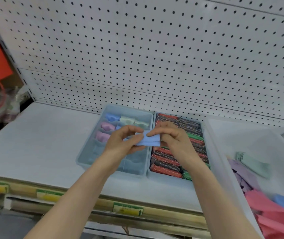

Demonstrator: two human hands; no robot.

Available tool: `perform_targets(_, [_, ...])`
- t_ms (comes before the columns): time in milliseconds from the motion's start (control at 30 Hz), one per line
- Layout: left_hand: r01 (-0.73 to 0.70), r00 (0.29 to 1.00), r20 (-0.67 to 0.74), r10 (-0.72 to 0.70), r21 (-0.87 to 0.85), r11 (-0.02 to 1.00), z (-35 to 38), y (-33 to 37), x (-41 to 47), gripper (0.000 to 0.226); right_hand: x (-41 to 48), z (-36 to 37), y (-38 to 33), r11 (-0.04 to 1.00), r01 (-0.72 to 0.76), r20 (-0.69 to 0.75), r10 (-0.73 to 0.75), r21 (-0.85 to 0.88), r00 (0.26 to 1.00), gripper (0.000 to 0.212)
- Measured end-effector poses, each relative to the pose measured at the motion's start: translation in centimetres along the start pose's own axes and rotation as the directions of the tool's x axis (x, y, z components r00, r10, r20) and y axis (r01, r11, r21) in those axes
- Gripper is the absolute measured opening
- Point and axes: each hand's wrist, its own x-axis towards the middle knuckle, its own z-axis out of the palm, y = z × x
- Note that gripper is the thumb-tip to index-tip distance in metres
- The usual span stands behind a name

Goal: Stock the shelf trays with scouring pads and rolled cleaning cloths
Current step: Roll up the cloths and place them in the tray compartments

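Note:
My left hand [124,140] and my right hand [170,135] both pinch a folded blue cloth [149,141], held above the seam between two trays. Below on the left stands a divided translucent tray [86,153] with rolled cloths [106,126] in blue, pale green and lilac in its far compartments. To its right a second tray [168,176] is packed with glittery red, black and green scouring pads [165,163].
A large translucent bin [224,152] at the right holds loose flat cloths [275,209] in pink, purple, green and blue. White pegboard [137,49] backs the white shelf [34,144]. Price labels [127,208] line the shelf's front edge. Red items sit at the far left.

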Motion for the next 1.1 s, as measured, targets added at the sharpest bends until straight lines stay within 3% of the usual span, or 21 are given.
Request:
perform_targets(100, [-0.020, 1.000, 0.000, 0.020, 0.104, 0.994, -1.1, -1.0, 0.1, 0.019, 0.0, 0.2, 0.3, 0.990, -0.138, 0.035, 0.137, 0.028, 0.990, 0.027])
perform_targets(233, [-0.027, 0.991, 0.132, -0.011, 0.277, 0.961, -3.0, -2.4, -0.5, 0.027, 0.6, 0.3, 2.2, 0.934, -0.250, 0.291, 0.320, -0.253, 0.901, 0.018])
perform_targets(300, [-0.056, 0.995, 0.098, 0.018, 0.392, 0.918, -4.4, -3.6, -0.3, 0.028, 1.1, 0.6, 3.3, 0.899, -0.248, 0.266, 0.355, -0.362, 0.896, 0.013])
perform_targets(367, [-0.151, 0.988, 0.061, 0.142, 0.580, 0.801, -6.4, -4.6, 0.5, 0.032, 2.3, 0.6, 4.1, 0.845, -0.213, 0.106, 0.300, -0.491, 0.948, 0.015])
perform_targets(400, [-0.212, 0.972, 0.076, 0.223, 0.691, 0.691, -7.5, -5.0, 1.2, 0.036, 3.1, 0.7, 4.3, 0.822, -0.201, 0.029, 0.255, -0.534, 0.966, 0.017])
perform_targets(500, [-0.341, 0.923, 0.214, 0.320, 0.842, 0.418, -9.5, -5.8, 4.3, 0.044, 5.5, 2.3, 4.5, 0.792, -0.140, -0.076, 0.118, -0.594, 0.990, 0.020])
perform_targets(567, [-0.391, 0.910, 0.303, 0.282, 0.855, 0.342, -9.6, -6.0, 6.2, 0.042, 6.8, 3.8, 5.4, 0.687, -0.097, -0.047, 0.091, -0.720, 0.995, 0.022])
perform_targets(667, [-0.398, 0.909, 0.346, 0.231, 0.886, 0.239, -9.1, -6.4, 7.7, 0.033, 7.7, 5.5, 7.1, 0.332, -0.018, 0.017, 0.101, -0.943, 0.995, 0.025])
perform_targets(767, [-0.394, 0.904, 0.348, 0.250, 0.904, 0.167, -9.3, -7.0, 8.2, 0.031, 8.0, 6.6, 8.3, 0.057, 0.066, 0.069, 0.053, -0.996, 0.996, 0.039])
perform_targets(833, [-0.389, 0.902, 0.341, 0.265, 0.908, 0.158, -9.5, -7.3, 8.5, 0.031, 8.1, 7.4, 8.3, -0.076, 0.118, 0.108, 0.126, -0.990, 0.986, 0.035])
perform_targets(933, [-0.378, 0.909, 0.329, 0.256, 0.909, 0.172, -9.4, -7.4, 8.6, 0.032, 8.6, 7.8, 8.2, -0.122, 0.161, 0.131, 0.225, -0.979, 0.966, 0.018])
perform_targets(1033, [-0.355, 0.919, 0.308, 0.246, 0.918, 0.177, -9.4, -7.6, 8.6, 0.031, 9.0, 8.2, 7.1, -0.156, 0.176, 0.144, 0.195, -0.972, 0.970, 0.026])
perform_targets(1100, [-0.336, 0.926, 0.288, 0.245, 0.923, 0.186, -9.3, -7.6, 8.6, 0.030, 9.3, 8.3, 7.5, -0.117, 0.163, 0.131, 0.242, -0.980, 0.961, 0.028])
